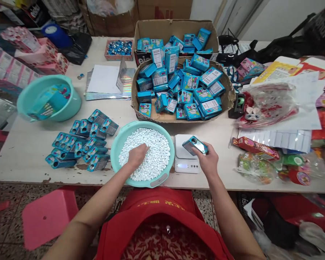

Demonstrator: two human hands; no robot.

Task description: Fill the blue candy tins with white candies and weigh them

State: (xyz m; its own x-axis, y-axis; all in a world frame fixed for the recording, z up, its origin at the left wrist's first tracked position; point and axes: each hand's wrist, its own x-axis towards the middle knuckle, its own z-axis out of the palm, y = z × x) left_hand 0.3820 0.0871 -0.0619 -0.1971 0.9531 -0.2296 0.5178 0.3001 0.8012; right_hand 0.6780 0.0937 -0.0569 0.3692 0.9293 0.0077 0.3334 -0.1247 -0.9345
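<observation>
- Currently our right hand holds a small blue printed cardboard carton with a round hole in its upturned panel, thumb and fingers closed on its right end.
- We have this carton over the plate of a flat white digital scale with a lit display; whether it touches the plate, we cannot tell.
- Our left hand dips into a heap of small white rounded pieces, its fingers drawn narrow and bunched, pointing right; we cannot tell whether any pieces are pinched between them.
- Those pieces fill a round turquoise plastic basin, which stands just beside the scale, on its left.
- From our left fingertips, the carton lies to the right and slightly farther from us, beyond the basin's right rim, so our right hand is the nearer one, already on it.
- We see the holed panel slant from far left to near right, toward our right palm; the carton's full long axis is too foreshortened for us to judge.
- Left of the basin, we have a cluster of similar blue cartons with round holes on the white worn tabletop.
</observation>
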